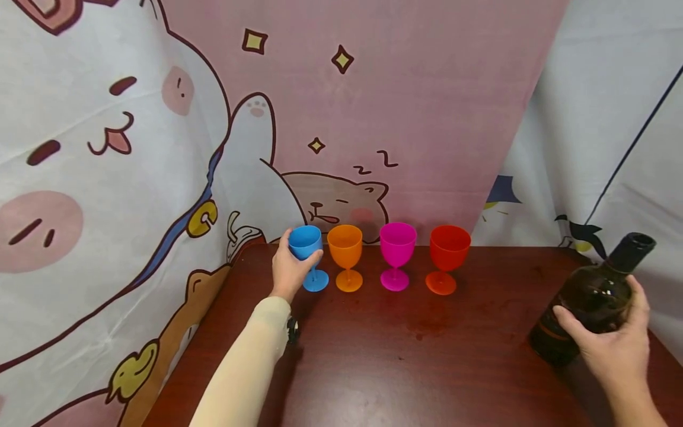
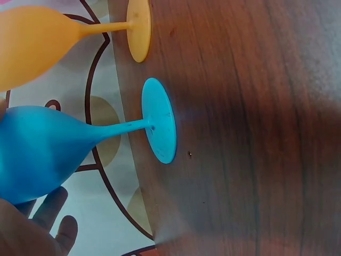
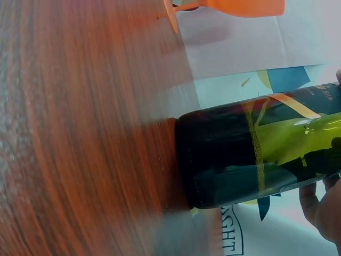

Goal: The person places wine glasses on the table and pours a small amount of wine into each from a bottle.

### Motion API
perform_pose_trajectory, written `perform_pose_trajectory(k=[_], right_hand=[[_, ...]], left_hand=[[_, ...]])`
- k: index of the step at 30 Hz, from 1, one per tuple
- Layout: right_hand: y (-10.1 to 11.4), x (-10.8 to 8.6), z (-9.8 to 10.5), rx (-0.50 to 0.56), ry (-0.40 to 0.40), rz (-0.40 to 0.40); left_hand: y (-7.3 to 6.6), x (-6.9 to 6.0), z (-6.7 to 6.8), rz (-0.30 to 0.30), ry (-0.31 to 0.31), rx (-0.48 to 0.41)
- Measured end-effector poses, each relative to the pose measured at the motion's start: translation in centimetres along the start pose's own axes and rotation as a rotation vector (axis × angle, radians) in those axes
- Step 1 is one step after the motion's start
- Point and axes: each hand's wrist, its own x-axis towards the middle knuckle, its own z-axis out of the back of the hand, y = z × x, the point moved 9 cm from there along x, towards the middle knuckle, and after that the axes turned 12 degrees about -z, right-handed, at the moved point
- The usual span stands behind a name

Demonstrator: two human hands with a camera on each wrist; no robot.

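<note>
Ending the row at the left, a blue goblet (image 1: 306, 244) is held by its bowl between the thumb and fingers of the left hand (image 1: 290, 270). Just beside it an orange goblet (image 1: 345, 245) is seen, then a magenta goblet (image 1: 397, 244) and a red goblet (image 1: 450, 248) on the wooden table (image 1: 384, 356). At the table's right side a dark bottle (image 1: 592, 293) is gripped round its body by the right hand (image 1: 619, 350), neck up; whether its base touches the table cannot be told
</note>
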Motion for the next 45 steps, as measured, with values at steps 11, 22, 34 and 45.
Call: perform_pose_trajectory(k=[11,22,34,45], right_hand=[[-0.3,0.1,-0.1,-0.008,0.009,-0.028],[0.0,0.3,-0.2,0.012,0.019,-0.012],[-0.4,0.4,-0.1,-0.026,0.019,-0.052],[-0.6,0.2,-0.2,-0.030,0.021,-0.054]], left_hand=[[-0.3,-0.5,0.4,-0.006,0.075,0.019],[-2.3,-1.9,3.9,-0.115,-0.068,0.087],[-5.8,-3.8,3.5,-0.231,-0.089,-0.033],[-8.2,-4.3,-1.3,-0.226,0.093,-0.113]])
